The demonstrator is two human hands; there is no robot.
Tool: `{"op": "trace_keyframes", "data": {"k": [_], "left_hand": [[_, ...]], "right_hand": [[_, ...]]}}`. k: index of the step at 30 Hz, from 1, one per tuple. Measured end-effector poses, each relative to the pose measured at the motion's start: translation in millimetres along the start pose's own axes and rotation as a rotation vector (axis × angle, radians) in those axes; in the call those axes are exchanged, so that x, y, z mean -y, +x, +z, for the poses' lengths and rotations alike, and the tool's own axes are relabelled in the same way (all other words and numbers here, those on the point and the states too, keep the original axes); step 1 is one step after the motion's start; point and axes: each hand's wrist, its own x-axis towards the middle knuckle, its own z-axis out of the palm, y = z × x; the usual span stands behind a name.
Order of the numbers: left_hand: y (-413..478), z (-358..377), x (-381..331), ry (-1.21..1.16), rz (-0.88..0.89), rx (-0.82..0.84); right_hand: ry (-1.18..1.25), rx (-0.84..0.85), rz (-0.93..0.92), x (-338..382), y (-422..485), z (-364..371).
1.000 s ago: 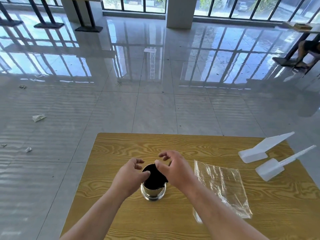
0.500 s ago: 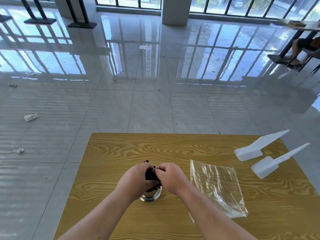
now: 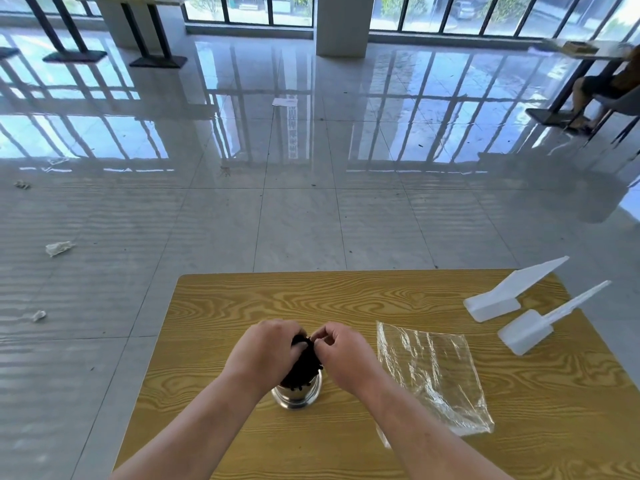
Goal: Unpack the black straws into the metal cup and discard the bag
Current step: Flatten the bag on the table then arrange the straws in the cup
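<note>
On the table (image 3: 346, 296) my left hand (image 3: 265, 353) and right hand (image 3: 343, 351) close around the straws (image 3: 302, 367), bunched upright in the cup (image 3: 296, 396); the bag (image 3: 433, 372) lies empty just right.

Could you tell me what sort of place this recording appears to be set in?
Probably a large canteen or hall, mostly bare: glossy tiled floor, a wall of tall windows, and pedestal tables spaced far apart. The work happens at one wooden table.
</note>
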Motion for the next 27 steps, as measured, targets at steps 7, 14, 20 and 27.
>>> {"op": "trace_keyframes", "data": {"k": [7, 14, 20, 27], "left_hand": [[2, -39, -13, -0.010, 0.018, -0.120], [2, -83, -28, -0.050, 0.007, -0.144], [1, -101, -30, -0.041, -0.009, -0.156], [6, -127, -27, -0.092, 0.007, -0.257]], "right_hand": [[0.047, -0.101, -0.043, 2, 2, -14], [0.138, -0.099, -0.015, 1, 2, -29], [0.121, -0.057, -0.042, 1, 0, -27], [0.140, -0.122, -0.058, 1, -5, -32]]}}
